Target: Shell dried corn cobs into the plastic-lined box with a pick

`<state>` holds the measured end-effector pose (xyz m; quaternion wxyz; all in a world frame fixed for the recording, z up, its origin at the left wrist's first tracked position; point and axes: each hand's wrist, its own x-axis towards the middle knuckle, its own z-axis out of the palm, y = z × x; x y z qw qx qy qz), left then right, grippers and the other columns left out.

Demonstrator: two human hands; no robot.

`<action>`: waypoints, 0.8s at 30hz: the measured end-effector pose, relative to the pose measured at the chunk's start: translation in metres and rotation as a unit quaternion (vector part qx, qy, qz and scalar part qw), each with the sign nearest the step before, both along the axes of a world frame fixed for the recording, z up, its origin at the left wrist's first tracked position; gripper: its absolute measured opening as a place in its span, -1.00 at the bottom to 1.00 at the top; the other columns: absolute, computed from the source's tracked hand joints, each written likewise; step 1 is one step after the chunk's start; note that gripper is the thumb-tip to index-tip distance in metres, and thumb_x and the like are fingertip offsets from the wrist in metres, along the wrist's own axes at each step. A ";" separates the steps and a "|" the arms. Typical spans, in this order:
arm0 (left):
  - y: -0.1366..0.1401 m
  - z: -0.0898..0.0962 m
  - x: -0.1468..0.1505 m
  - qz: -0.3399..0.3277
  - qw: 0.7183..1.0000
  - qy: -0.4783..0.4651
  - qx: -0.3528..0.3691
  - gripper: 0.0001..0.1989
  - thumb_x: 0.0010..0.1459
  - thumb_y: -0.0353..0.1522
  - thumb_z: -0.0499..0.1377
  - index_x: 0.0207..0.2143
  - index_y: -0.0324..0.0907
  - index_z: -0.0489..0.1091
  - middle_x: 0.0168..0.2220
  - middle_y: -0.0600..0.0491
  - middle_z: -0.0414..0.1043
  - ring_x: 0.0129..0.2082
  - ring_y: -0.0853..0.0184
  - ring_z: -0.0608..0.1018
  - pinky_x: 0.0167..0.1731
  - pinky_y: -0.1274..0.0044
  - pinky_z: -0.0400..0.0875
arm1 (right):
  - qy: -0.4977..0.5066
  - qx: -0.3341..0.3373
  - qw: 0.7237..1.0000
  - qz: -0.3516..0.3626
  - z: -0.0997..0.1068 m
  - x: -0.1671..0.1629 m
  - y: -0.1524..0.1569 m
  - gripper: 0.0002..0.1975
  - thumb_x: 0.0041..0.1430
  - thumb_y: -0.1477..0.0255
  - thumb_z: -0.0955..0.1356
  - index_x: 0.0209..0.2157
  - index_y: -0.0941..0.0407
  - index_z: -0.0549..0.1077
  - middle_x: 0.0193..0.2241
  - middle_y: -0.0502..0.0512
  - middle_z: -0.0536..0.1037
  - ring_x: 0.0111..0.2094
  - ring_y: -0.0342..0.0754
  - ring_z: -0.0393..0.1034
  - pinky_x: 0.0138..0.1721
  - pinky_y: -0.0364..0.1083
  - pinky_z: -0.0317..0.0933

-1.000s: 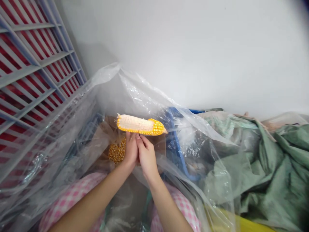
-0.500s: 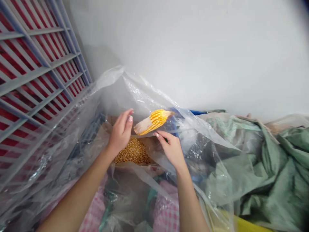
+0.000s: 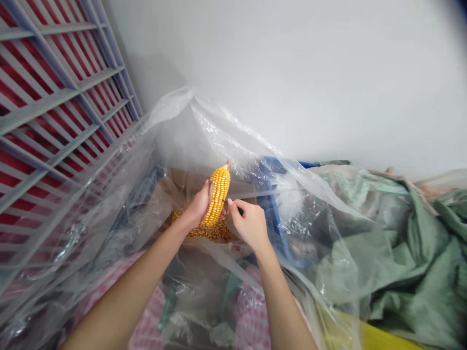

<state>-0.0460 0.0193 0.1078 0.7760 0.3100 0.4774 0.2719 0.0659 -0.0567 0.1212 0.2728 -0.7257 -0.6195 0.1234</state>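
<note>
Left hand (image 3: 199, 204): closed around an ear of corn (image 3: 218, 197), the thumb laid along its left side and fingertips showing at its lower right. The ear is held above the open cardboard box (image 3: 245, 191), its narrow end pointing toward the far edge and leaning slightly right; yellow kernels cover the visible face, and a pale stripped strip shows beside the thumb. Right hand (image 3: 250, 221): closed on a slim tool (image 3: 241, 211), of which a dark green end shows between the fingers. The tool is directed at the ear's right side; contact between its tip and the kernels is too small to confirm. Beneath the hands, loose kernels (image 3: 209, 234) lie in the box, visible from its left side along its near edge. A clear plastic sheet (image 3: 175, 109) rises behind the far edge and spreads to both sides. Beyond the right edge stands a blue crate (image 3: 279, 228) with clear plastic in it, then green cloth (image 3: 423, 262) in folds, with a yellow object (image 3: 379, 338) below. A slatted rack (image 3: 54, 102) leans at the left, red showing through its gaps. Pink checked fabric (image 3: 146, 311) covers the person's legs, nearest the viewer.
</note>
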 end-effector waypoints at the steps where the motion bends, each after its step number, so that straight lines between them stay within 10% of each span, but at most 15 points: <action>1: 0.000 0.000 -0.001 -0.007 1.000 -0.004 -0.011 -0.44 0.08 0.00 -0.17 -0.28 -0.21 0.40 -0.74 0.05 0.34 -0.75 0.36 0.40 -0.71 0.57 0.25 | -0.002 0.001 1.000 0.001 -0.001 0.000 0.000 -0.53 0.18 0.18 0.08 -0.60 0.09 0.39 -0.73 -0.07 0.33 -0.68 -0.23 0.12 -0.56 -0.20 -0.16; 7: 0.000 -0.010 -0.003 -0.026 0.999 -0.030 -0.034 -0.53 0.05 -0.03 -0.07 -0.34 -0.21 0.40 -0.64 0.05 0.40 -0.64 0.36 0.45 -0.62 0.56 0.30 | 0.002 0.000 1.000 -0.008 -0.007 0.000 0.001 -0.52 0.17 0.20 0.09 -0.62 0.10 0.42 -0.72 -0.05 0.35 -0.68 -0.22 0.15 -0.55 -0.20 -0.11; 16: 0.010 -0.030 0.003 0.144 0.976 0.036 0.160 -0.56 0.02 -0.03 -0.01 -0.37 -0.21 0.40 -0.44 0.04 0.47 -0.36 0.31 0.49 -0.33 0.54 0.31 | 0.150 -0.024 0.987 0.044 0.004 0.013 -0.003 -0.64 0.12 0.18 0.16 -0.45 0.06 0.48 -0.55 -0.03 0.48 -0.49 -0.14 0.29 -0.43 -0.21 0.05; 24: 0.004 -0.020 0.014 0.080 0.991 -0.110 0.004 -0.44 0.05 0.05 -0.14 -0.20 -0.16 0.35 -0.35 -0.03 0.47 -0.34 0.29 0.51 -0.34 0.50 0.36 | 0.150 0.004 0.988 -0.029 0.002 0.011 -0.001 -0.56 0.12 0.13 0.13 -0.57 0.13 0.39 -0.66 -0.05 0.32 -0.56 -0.21 0.16 -0.48 -0.24 0.00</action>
